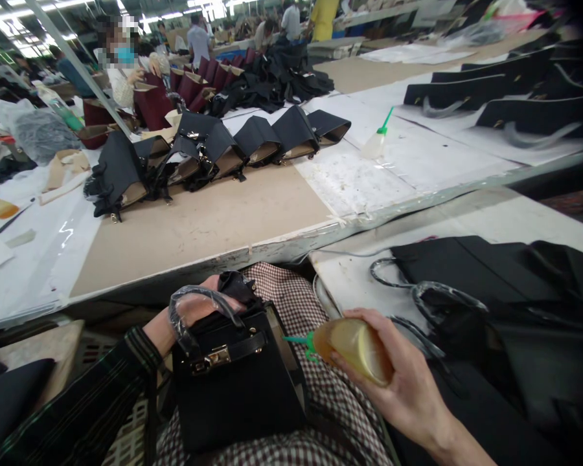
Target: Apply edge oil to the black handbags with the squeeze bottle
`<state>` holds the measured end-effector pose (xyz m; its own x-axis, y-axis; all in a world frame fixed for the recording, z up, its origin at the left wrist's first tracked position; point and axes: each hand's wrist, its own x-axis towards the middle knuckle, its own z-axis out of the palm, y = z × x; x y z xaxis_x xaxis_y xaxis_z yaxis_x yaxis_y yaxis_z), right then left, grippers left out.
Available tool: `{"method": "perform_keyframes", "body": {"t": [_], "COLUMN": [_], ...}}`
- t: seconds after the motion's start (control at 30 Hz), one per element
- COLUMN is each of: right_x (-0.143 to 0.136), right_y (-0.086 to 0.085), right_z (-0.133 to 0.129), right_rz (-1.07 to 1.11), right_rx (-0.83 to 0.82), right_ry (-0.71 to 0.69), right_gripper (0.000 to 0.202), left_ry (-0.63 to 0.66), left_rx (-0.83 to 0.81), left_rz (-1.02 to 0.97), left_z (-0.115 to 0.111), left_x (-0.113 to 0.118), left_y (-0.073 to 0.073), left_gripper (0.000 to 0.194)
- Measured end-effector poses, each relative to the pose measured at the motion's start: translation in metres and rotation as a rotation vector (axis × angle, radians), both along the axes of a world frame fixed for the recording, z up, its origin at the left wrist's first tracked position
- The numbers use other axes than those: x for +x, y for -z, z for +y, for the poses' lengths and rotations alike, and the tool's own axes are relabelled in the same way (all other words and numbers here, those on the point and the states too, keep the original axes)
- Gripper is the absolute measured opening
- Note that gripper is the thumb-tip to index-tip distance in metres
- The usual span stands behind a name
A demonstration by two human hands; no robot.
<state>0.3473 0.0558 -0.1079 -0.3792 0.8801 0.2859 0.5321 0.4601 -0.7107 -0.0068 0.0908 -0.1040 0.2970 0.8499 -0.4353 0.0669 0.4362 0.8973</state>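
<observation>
On my lap sits a black handbag [238, 395] with a gold-coloured clasp and a plastic-wrapped handle. My left hand [206, 303] reaches through under that handle and holds the bag at its top; the fingertips are hidden behind black material. In my right hand [393, 362] is a squeeze bottle [357, 346], gripped around its body and lying nearly level. Amber liquid shows inside it. The bottle's green nozzle points left, its tip close to the bag's right side edge; whether it touches, I cannot tell.
Across the worktable [214, 226] stands a row of black bags [262, 139], with maroon bags [204, 81] behind. A second green-tipped bottle [376, 139] stands upright farther right. Black bag pieces [480, 278] with wrapped handles lie on a right-hand surface. A co-worker [126, 74] is across the table.
</observation>
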Motion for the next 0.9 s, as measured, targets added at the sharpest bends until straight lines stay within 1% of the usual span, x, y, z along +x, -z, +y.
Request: {"method": "perform_keyframes", "body": {"t": [0.27, 0.4, 0.53, 0.6, 0.67, 0.7, 0.8, 0.9], "right_x": [0.009, 0.011, 0.010, 0.010, 0.011, 0.012, 0.015, 0.017], "right_y": [0.000, 0.000, -0.001, -0.003, -0.004, -0.003, -0.001, 0.001], "right_z": [-0.008, -0.011, -0.011, -0.010, -0.010, -0.009, -0.009, -0.010], "right_rz": [-0.041, -0.074, -0.095, -0.103, -0.104, -0.099, -0.065, -0.032], "right_rx": [-0.034, -0.083, -0.164, -0.232, -0.277, -0.274, -0.213, -0.155], "right_ry": [-0.071, -0.098, -0.157, -0.167, -0.132, -0.099, 0.013, 0.046], "right_gripper": [0.047, 0.045, 0.045, 0.042, 0.039, 0.039, 0.040, 0.041], "left_ry": [-0.007, -0.002, 0.013, 0.030, 0.057, 0.068, 0.072, 0.061], "left_rx": [0.011, 0.032, 0.030, 0.028, 0.025, 0.025, 0.034, 0.047], "left_rz": [0.022, 0.060, 0.091, 0.080, 0.058, 0.044, 0.015, 0.015], "left_z": [0.002, 0.000, -0.002, -0.002, -0.003, -0.003, -0.004, -0.007], "left_x": [0.001, 0.000, -0.001, -0.001, -0.001, -0.001, 0.000, 0.001], "left_y": [0.005, 0.004, 0.002, 0.002, 0.002, 0.002, 0.001, -0.002], "left_gripper": [0.035, 0.040, 0.030, 0.031, 0.038, 0.040, 0.043, 0.042]}}
